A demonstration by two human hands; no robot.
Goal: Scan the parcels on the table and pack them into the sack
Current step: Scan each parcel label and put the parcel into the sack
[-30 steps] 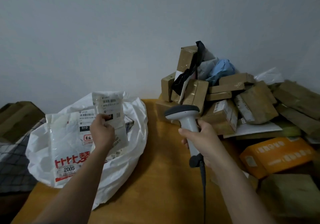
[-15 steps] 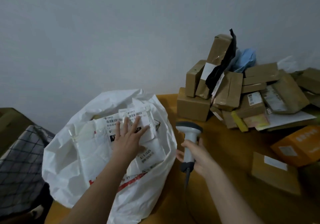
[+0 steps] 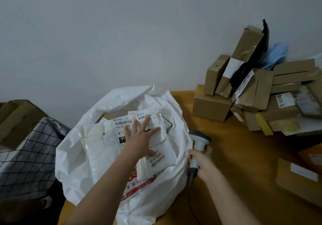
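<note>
Here the desk [image 3: 231, 157] carried two groups: the white sack [image 3: 83, 148] at its left end, with the mouth open upward, and the pile of parcels [image 3: 257, 92] far to the right, against the wall. The left hand [image 3: 139, 137] lay inside the mouth of the sack, palm down, its fingers [image 3: 145, 122] straight and spread, released, and pressing flat on the small white parcel [image 3: 151, 120] on top of the others. This parcel was directly under the fingers, and its long side ran away from the person, along the same line as the fingers, with the label facing up. It touched the larger white mailer [image 3: 108, 137], which lay beside it to the left.

The right hand [image 3: 202, 162] was just beside the right wall of the sack, its fingers clenched around the handle of the scanner [image 3: 198, 141], whose head pointed away from the person. From these fingers the pile lay well apart, forward and to the right. One flat carton [image 3: 299, 181] lay closer, to the right of the hand. I judge the right hand nearer to the pile, but it is busy with the scanner, so the free left hand must cross over for the next parcel.
</note>
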